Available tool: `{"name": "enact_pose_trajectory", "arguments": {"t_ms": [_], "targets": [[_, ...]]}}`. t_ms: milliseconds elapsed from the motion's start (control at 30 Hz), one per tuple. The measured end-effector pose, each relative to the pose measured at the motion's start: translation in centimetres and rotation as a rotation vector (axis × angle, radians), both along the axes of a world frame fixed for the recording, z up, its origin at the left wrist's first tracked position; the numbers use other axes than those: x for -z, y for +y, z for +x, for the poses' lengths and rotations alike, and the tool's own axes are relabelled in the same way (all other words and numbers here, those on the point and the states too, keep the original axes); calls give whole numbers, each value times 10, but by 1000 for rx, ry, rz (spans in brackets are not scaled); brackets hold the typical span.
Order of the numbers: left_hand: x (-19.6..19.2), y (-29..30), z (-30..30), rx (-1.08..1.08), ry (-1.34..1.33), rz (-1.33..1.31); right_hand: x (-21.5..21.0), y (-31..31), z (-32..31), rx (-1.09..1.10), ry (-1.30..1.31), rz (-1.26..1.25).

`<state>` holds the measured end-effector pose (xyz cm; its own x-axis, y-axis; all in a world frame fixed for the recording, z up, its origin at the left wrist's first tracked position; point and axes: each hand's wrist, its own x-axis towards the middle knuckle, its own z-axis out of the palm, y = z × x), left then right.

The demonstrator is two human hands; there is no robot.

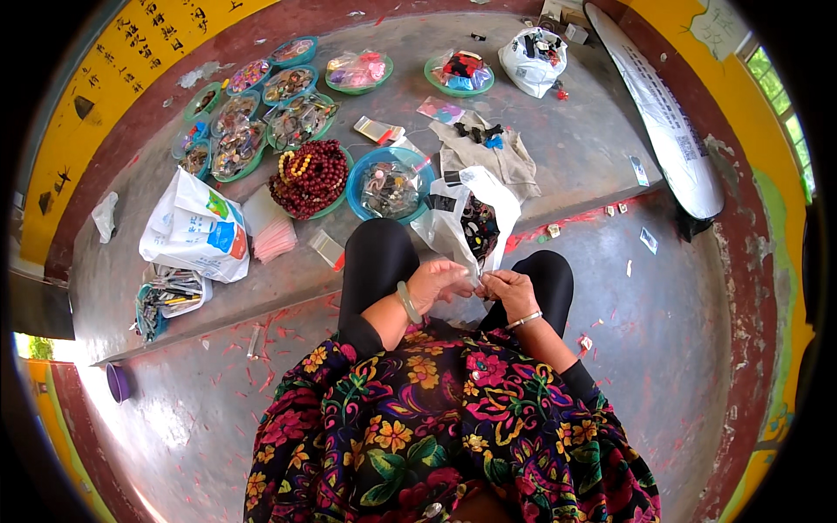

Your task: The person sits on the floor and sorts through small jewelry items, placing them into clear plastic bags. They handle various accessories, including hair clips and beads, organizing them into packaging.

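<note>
I sit on a concrete floor with my knees in black leggings. My left hand [436,283], with a green bangle on the wrist, and my right hand [510,292], with a thin bracelet, meet between my knees. Both pinch a small clear packet [479,277]; what it holds is too small to tell. Just beyond my hands stands an open white plastic bag [475,218] with dark small items inside.
On the raised concrete step lie a blue bowl [390,187] of trinkets, a plate of dark red beads [309,179], several green plates of small items, a white printed bag [196,231], a stack of pink packets [270,235], a grey cloth [484,152] and a white sack [534,57].
</note>
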<state>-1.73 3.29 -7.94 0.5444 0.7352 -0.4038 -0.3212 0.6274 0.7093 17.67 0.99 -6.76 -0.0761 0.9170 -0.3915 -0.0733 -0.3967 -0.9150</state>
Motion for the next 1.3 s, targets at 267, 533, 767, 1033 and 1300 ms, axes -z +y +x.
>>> {"name": "enact_pose_trajectory", "arguments": {"t_ms": [267, 533, 767, 1033, 1300], "targets": [[4, 0, -1, 92, 125, 128, -12, 0, 4, 14, 8, -2], [-1, 0, -1, 87, 122, 122, -12, -1, 4, 40, 17, 15], [0, -1, -3, 167, 97, -18, -9, -1, 0, 29, -110, 153], [3, 2, -4, 1, 93, -26, -11, -1, 5, 36, -8, 23], [-3, 2, -5, -40, 89, 36, 0, 1, 22, -509, -93, -18]]}}
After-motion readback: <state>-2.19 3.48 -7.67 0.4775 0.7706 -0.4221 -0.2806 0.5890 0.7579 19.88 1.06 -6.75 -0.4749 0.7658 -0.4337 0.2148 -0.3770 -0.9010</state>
